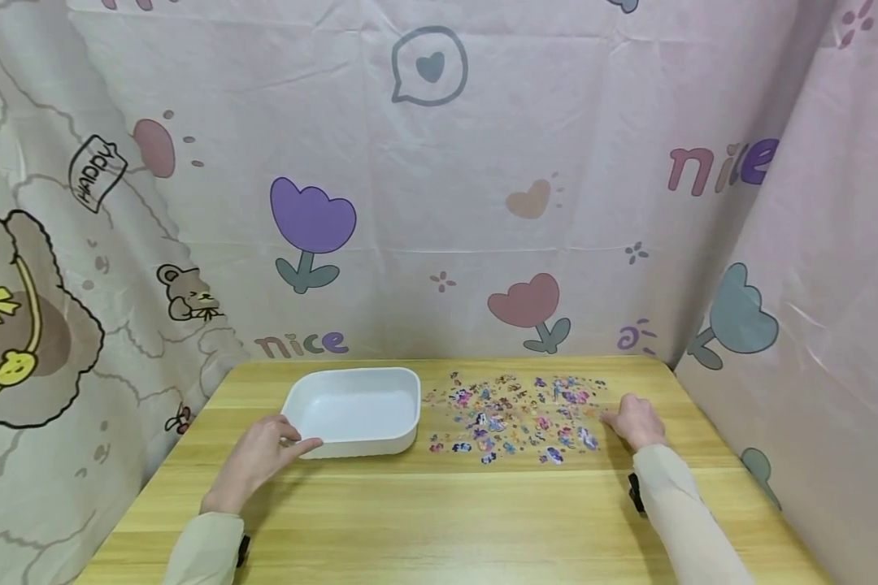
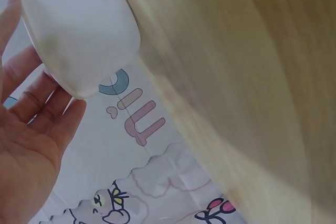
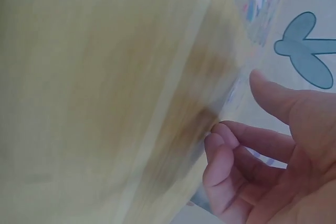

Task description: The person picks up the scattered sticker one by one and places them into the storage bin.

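The stickers (image 1: 495,423) lay on the table (image 1: 446,528) just left of the right hand (image 1: 638,422), the nearer one, its fingers loosely curled, thumb apart; their spread ran longest sideways. The left hand (image 1: 256,457) gripped the tray (image 1: 366,448).

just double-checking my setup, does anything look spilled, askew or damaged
The small colourful pieces stand out: they lie jumbled on the table, beside the white tray rather than in it. They may be placed so deliberately. The tray stands upright and shows no visible damage.
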A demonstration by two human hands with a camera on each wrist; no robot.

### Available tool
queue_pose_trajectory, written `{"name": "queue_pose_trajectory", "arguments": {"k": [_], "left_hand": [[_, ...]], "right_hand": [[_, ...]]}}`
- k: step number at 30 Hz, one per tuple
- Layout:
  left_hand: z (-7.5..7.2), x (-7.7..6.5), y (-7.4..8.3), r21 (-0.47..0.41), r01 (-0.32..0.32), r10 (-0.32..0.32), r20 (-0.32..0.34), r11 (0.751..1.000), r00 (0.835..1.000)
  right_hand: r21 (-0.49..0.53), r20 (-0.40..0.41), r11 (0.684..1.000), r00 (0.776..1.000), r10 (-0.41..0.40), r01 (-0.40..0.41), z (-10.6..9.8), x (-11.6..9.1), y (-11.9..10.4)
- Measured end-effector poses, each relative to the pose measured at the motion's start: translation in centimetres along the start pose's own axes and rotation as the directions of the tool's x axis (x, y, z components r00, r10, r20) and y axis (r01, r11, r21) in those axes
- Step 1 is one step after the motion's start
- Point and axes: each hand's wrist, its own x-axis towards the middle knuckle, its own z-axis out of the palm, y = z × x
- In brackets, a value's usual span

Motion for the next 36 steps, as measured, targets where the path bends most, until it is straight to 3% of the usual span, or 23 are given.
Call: {"name": "queue_pose_trajectory", "arguments": {"k": [7,14,20,23,30,36], "left_hand": [[0.1,0.0,-0.1,0.000,0.008,-0.008,0.009,1.000,1.000],[0.1,0.1,-0.1,-0.016,0.004,-0.004,0.021,1.000,1.000],[0.0,-0.1,0.0,-0.032,0.047,-0.046,0.044,0.998,0.998],[-0.2,-0.1,0.0,-0.035,0.050,-0.048,0.058,0.998,0.997],[-0.4,0.1,0.1,-0.034,0.032,-0.030,0.040,0.999,0.999],[-0.4,0.0,0.1,-0.042,0.045,-0.042,0.064,0.998,0.997]], "right_hand": [[-0.035,-0.017,0.999,0.999,0.039,-0.040,0.6,0.4,-0.1],[0.018,-0.034,0.997,0.996,0.081,-0.081,0.9,0.2,-0.3],[0.053,-0.024,0.996,0.997,0.071,-0.070,0.4,0.5,-0.7],[0.078,0.005,0.994,0.997,0.074,-0.074,0.2,0.7,-0.9],[0.203,0.157,0.973,0.984,0.082,-0.113,0.0,1.4,-0.7],[0.203,0.228,0.965,0.967,0.119,-0.166,-0.2,1.9,-0.5]]}}
